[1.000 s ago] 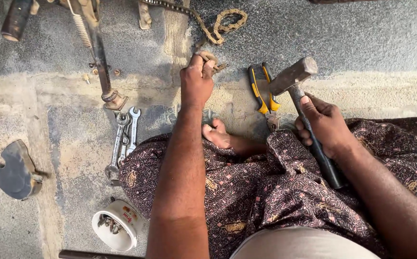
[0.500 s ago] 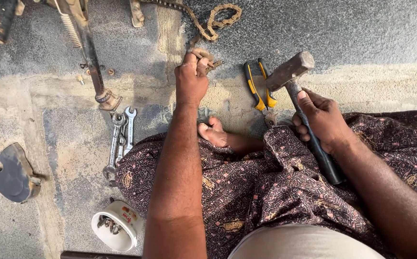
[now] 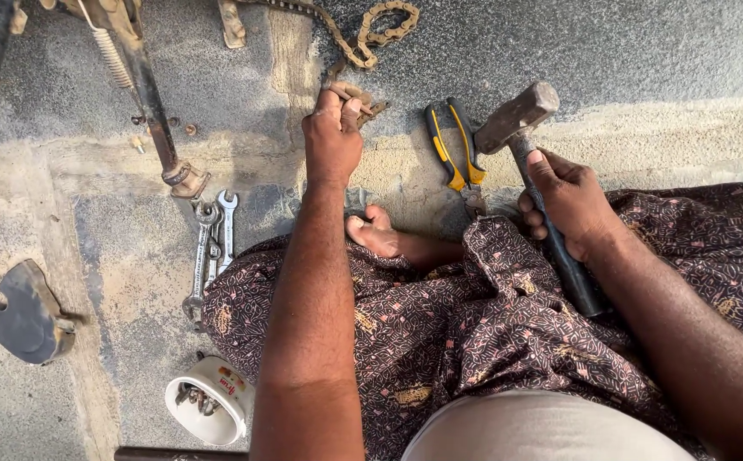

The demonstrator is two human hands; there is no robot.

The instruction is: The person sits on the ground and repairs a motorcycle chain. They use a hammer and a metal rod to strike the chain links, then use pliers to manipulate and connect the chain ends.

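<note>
My left hand (image 3: 332,137) reaches forward and pinches the near end of a rusty chain (image 3: 370,38) that runs up across the concrete floor. My right hand (image 3: 566,201) is wrapped around the dark handle of a hammer (image 3: 518,115), whose metal head points up and left, just off the floor. Yellow-handled pliers (image 3: 455,145) lie between my two hands. My bare foot (image 3: 373,232) shows below the left hand, over a patterned brown cloth (image 3: 474,316) that covers my legs.
Two or three spanners (image 3: 211,248) lie left of my forearm. A dark metal rod with a spring (image 3: 145,85) stands at the upper left. A white cup of small metal parts (image 3: 207,399) sits at the bottom left, and a grey flat slab (image 3: 23,312) lies at the far left.
The view has drifted slightly; my left hand has stayed on the chain end and the hammer in my right hand has shifted only a little.
</note>
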